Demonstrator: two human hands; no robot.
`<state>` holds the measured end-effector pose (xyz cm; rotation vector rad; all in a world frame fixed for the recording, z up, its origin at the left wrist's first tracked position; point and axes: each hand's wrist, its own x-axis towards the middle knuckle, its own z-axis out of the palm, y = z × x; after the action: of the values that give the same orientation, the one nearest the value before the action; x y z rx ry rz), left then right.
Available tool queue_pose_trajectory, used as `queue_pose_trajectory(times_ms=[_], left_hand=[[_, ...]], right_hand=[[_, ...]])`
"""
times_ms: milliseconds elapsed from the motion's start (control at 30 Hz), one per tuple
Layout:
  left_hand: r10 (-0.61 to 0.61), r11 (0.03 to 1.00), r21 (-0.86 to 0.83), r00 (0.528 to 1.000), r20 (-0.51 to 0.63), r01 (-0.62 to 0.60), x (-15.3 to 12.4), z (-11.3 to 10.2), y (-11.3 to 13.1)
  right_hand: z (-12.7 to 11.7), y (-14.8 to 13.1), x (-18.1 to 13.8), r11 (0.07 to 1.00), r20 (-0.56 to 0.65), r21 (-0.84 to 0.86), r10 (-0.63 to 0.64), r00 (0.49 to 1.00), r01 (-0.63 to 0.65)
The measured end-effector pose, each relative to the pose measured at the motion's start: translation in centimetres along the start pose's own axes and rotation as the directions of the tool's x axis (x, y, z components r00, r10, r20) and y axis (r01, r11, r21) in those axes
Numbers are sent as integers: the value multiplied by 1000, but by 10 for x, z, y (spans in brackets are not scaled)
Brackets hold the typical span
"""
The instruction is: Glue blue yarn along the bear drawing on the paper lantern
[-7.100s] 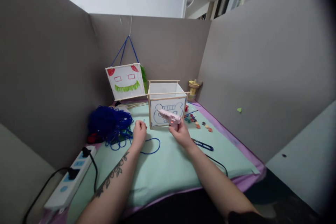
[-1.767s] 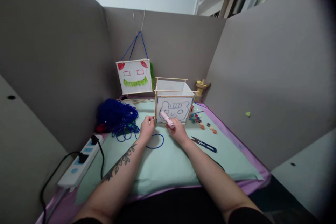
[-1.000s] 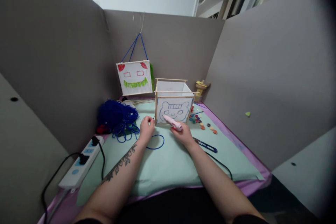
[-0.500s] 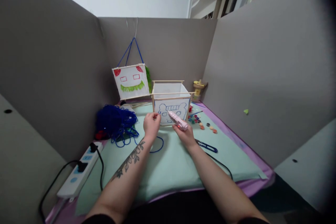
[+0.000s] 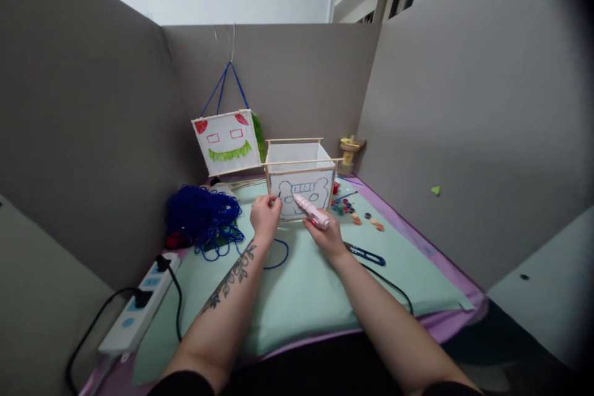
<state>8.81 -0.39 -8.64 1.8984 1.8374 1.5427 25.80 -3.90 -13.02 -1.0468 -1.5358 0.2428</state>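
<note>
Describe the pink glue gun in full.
The glue gun is pale pink and looks plastic, with a ribbed-looking barrel, a narrow nozzle and a small red light glowing near the handle. The right hand grips the handle, hiding most of it. It is tilted, nozzle up and leftward, in front of the box; whether they touch is unclear.

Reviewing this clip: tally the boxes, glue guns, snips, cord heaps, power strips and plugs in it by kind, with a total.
White-panelled boxes with wooden-stick frames: 2
Pale pink glue gun: 1
Dark-blue-handled snips: 1
Tangled heap of blue cord: 1
Long white power strip: 1
Black plugs: 2
Total: 8
</note>
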Motion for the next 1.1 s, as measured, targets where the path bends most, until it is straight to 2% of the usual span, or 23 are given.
queue_pose_trajectory(times_ms=[533, 700, 1100], left_hand=[[74, 991, 111, 997, -26, -71, 0, 0, 0], [117, 989, 98, 992, -46, -112, 0, 1, -7], [102, 995, 3, 994, -34, -102, 1, -1, -11]], right_hand=[[1, -3, 0, 1000, 24, -11, -28, 999, 28], [3, -1, 0, 999, 21, -17, -32, 999, 32], [4, 0, 0, 1000, 30, -11, -21, 999, 21]])
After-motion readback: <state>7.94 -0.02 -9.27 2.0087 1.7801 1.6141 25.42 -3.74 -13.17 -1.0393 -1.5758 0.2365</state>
